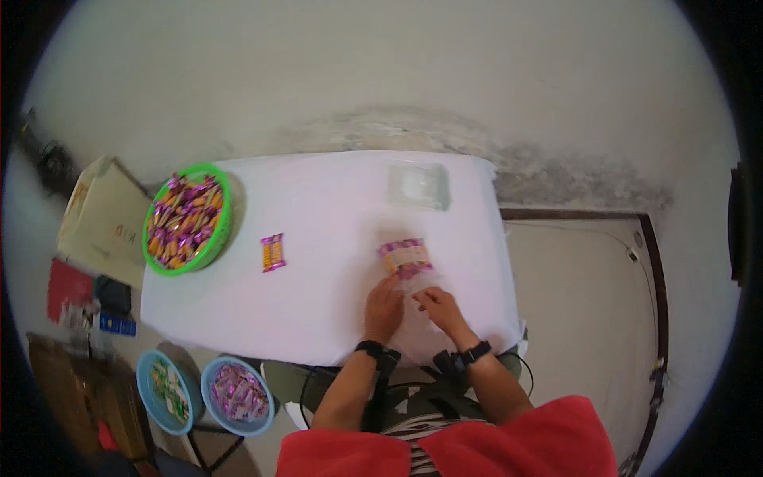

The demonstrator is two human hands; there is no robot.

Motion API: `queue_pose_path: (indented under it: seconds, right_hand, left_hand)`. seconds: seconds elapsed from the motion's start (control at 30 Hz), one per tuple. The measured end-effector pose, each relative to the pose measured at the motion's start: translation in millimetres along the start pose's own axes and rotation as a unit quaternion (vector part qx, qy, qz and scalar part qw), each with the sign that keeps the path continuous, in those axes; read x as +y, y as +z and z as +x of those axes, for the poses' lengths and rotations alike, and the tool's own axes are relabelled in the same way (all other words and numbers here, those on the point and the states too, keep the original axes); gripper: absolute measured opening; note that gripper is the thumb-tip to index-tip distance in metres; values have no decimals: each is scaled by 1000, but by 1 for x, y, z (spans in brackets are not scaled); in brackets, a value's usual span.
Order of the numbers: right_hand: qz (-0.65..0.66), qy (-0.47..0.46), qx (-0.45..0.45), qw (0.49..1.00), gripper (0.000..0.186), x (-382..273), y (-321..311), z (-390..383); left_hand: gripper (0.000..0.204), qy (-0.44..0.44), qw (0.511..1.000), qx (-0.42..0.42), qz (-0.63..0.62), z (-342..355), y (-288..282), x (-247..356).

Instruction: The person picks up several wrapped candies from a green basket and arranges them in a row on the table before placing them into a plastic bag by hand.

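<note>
A clear plastic bag with purple-and-yellow wrapped snack bars inside lies on the white-covered table, in front of me. My left hand grips the near left part of the bag, fingers pointing away from me. Close by on the right, my right hand is closed in a pinch at the loose plastic of the bag's near end. The fingertips are small and partly hidden. To the left lies a small pair of wrapped snack bars, apart from both hands.
A green basket heaped with wrapped snack bars stands at the table's left end. Flat clear bags lie at the far right. Two blue basins with packets stand below the near left edge, and a carton beyond the left end.
</note>
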State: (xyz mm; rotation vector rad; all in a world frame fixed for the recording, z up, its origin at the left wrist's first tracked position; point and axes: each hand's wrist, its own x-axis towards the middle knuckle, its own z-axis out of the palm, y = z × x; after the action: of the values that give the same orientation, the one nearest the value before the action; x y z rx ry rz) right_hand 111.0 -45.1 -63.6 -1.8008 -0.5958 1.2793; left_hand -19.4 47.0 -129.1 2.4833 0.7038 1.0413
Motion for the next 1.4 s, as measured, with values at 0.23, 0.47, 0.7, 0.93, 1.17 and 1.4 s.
queue_pose_path:
  seconds: [0.23, 0.47, 0.7, 0.93, 1.17, 1.4]
  right_hand:
    - [-160, -316, -52, 934, 34, -71, 84, 47]
    - [-335, -378, -116, 855, 43, -105, 213, 129]
    - [-426, -231, -103, 869, 42, -102, 247, 149]
    - [-341, -398, -43, 851, 25, -76, 201, 170]
    - [-85, -339, -171, 921, 26, -87, 128, 93]
    - [123, -120, -101, 980, 34, 28, -33, -52]
  left_hand:
    - [36, -136, 984, -89, -68, -15, 22, 2]
    - [24, -52, 984, 39, -168, -31, 64, -16]
    - [16, 37, 994, 75, -76, -10, 13, 0]
    - [17, -32, 994, -27, -96, -16, 34, 4]
    - [19, -105, 988, -106, -30, -21, 12, -16]
    - [35, 13, 999, 12, -29, 5, 1, 2]
